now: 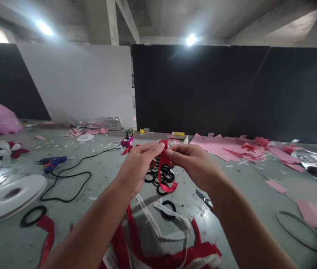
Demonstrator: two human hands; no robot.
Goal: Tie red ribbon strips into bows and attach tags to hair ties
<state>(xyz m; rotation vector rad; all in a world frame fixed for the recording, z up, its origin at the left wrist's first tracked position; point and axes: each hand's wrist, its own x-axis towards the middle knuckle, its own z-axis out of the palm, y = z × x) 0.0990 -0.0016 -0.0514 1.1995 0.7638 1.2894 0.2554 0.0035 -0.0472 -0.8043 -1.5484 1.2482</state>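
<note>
Red ribbon (165, 158): cloth, smooth, slight sheen. Rings (170, 181): smooth, plastic-looking. Spool (32, 186): plastic, smooth. Glue gun (53, 163): plastic. Tabletop (233, 201): scuffed, speckled, faintly glossy. Paper (208, 147): matt. Bag (1, 117): crinkled plastic. Film (115, 121): clear, glossy. Black panel (203, 89): mostly matt. Ceiling (169, 20): rough concrete.

A white panel (82, 82) stands beside a black panel (203, 89); concrete ceiling (169, 18) above; two bright lights (191, 39) glow.
</note>
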